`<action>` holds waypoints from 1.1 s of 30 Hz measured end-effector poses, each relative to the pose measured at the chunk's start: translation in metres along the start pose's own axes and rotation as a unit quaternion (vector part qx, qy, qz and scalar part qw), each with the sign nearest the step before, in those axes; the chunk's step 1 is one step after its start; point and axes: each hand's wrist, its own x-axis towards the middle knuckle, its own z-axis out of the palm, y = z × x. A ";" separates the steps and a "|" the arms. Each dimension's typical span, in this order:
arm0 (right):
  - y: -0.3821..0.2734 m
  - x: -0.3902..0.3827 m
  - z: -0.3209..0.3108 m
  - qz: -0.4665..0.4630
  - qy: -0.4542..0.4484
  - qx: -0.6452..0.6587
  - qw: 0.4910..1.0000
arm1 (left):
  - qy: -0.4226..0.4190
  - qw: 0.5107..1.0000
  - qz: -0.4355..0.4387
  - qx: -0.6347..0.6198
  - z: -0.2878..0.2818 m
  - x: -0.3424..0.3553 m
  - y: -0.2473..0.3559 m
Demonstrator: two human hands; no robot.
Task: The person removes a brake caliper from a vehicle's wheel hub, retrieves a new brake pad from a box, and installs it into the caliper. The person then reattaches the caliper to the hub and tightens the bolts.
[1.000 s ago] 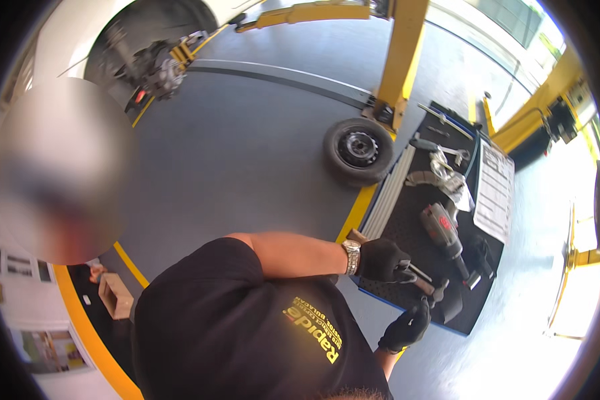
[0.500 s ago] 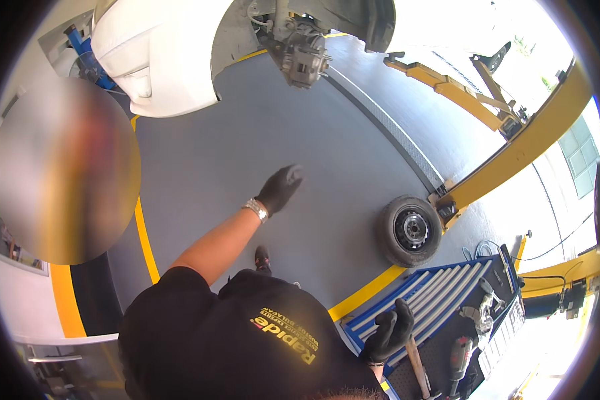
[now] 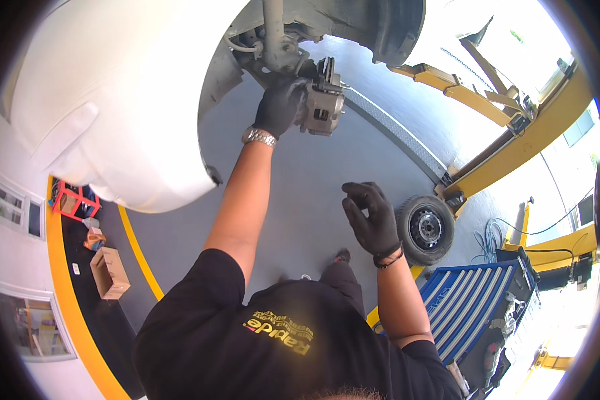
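Observation:
My left hand (image 3: 280, 107), in a black glove, grips the inner side of a grey brake caliper (image 3: 321, 110) on the raised car's wheel hub. Its fingertips are partly hidden behind the metal. A shock strut (image 3: 274, 33) rises just above that hand. My right hand (image 3: 371, 219), also gloved in black, hangs in front of my body, left of a wheel (image 3: 426, 230). Its fingers are bent and the thumb stands apart, with nothing visible between them.
The white bumper (image 3: 140, 107) overhangs at the left. A yellow lift post (image 3: 523, 153) with its arm (image 3: 460, 93) stands right. Near my right elbow is a blue tool cart (image 3: 470, 300). A cardboard box (image 3: 110, 273) sits by the left wall.
I have moved closer to the car. My left hand has risen to the brake caliper and taken hold of it. My right hand has left the tool cart and come forward.

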 end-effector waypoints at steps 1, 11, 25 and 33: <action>0.009 0.026 -0.008 0.000 0.001 0.005 1.000 | 0.024 1.000 0.009 0.017 0.001 0.005 -0.005; 0.066 0.259 -0.017 -0.296 -0.063 -0.112 0.947 | -0.094 0.989 -0.010 0.110 -0.016 0.033 -0.016; 0.119 0.267 0.017 -0.167 0.134 0.124 0.969 | -0.082 0.827 -0.385 -0.402 -0.001 0.025 -0.022; 0.177 0.173 0.049 0.277 -0.200 0.484 0.806 | -0.077 0.794 -0.326 -0.507 0.009 0.012 -0.046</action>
